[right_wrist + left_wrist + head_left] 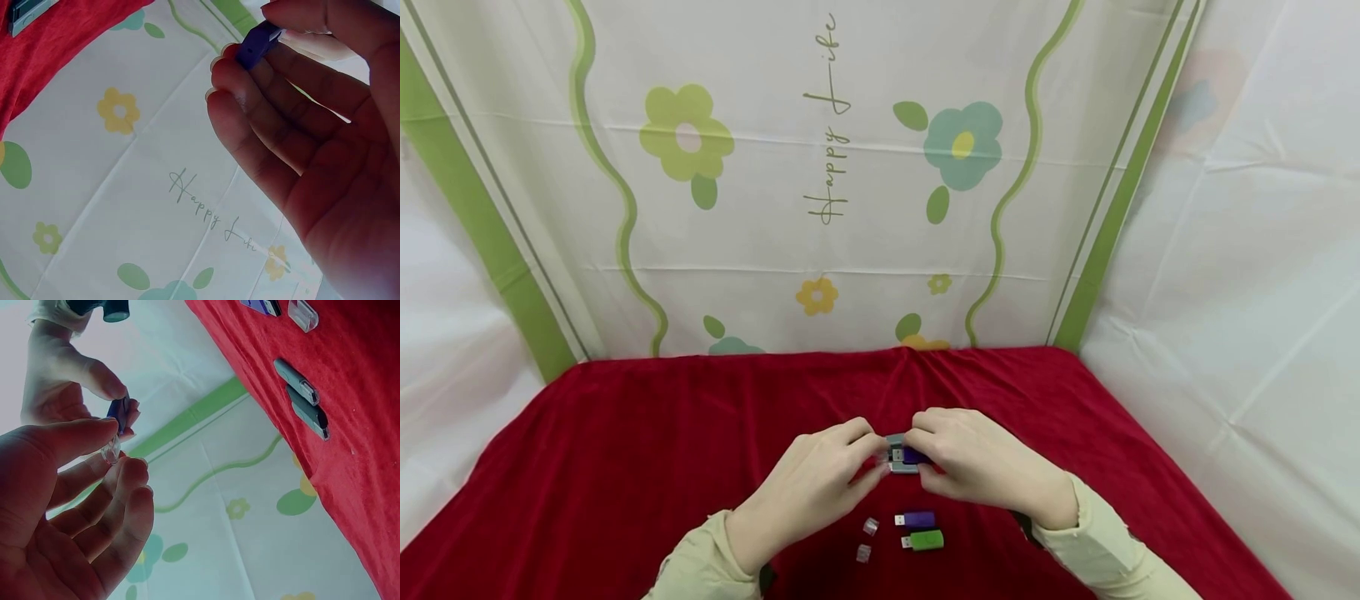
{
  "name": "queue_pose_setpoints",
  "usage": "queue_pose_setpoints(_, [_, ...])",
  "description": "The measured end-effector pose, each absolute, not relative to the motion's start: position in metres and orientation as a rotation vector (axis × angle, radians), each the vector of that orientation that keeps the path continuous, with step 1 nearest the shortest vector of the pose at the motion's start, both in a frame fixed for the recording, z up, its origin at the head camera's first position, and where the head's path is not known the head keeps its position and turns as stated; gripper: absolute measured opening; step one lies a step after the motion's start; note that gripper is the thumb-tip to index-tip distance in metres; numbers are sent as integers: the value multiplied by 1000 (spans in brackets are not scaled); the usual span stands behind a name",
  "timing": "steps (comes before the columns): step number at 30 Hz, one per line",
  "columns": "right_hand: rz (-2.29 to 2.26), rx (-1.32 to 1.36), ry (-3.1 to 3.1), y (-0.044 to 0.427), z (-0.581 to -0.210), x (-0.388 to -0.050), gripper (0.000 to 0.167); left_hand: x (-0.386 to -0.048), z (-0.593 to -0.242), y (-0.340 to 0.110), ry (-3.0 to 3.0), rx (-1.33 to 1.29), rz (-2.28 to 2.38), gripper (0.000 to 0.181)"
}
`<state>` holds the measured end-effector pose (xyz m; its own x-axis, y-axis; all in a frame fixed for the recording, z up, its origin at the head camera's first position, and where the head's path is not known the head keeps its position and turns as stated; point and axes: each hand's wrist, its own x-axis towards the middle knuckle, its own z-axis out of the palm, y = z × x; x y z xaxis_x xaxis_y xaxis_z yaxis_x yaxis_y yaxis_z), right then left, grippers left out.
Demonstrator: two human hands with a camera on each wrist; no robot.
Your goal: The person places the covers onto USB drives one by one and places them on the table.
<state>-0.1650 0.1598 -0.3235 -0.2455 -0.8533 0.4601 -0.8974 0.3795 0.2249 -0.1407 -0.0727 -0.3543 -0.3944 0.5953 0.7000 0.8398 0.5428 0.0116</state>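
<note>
My right hand (973, 458) pinches a purple USB stick (913, 456) between thumb and fingers, its metal plug pointing left. In the right wrist view the purple stick (255, 47) sits at the fingertips of that hand (312, 131). My left hand (820, 475) pinches a small clear cap (111, 450) right at the end of the purple stick (119, 414), as the left wrist view shows. Whether the cap is on the plug, I cannot tell. Behind the held stick, two grey capped sticks (295, 378) (308, 412) lie on the cloth.
On the red cloth (700, 450), nearer me, lie another purple USB stick (916, 520) and a green one (927, 541), plugs bare and pointing left. Two clear caps (870, 526) (863, 553) lie left of them. A flowered white curtain (760, 208) hangs behind the table.
</note>
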Motion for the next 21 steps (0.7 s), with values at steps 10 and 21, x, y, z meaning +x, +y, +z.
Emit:
queue_pose_setpoints(10, [110, 1517, -2123, 159, -325, -165, 21, -141, -356, -72, -2130, -1158, -488, 16])
queue_pose_setpoints(21, [116, 1530, -2127, 157, -327, -164, 17, -140, -357, -72, -2149, -1158, -471, 16])
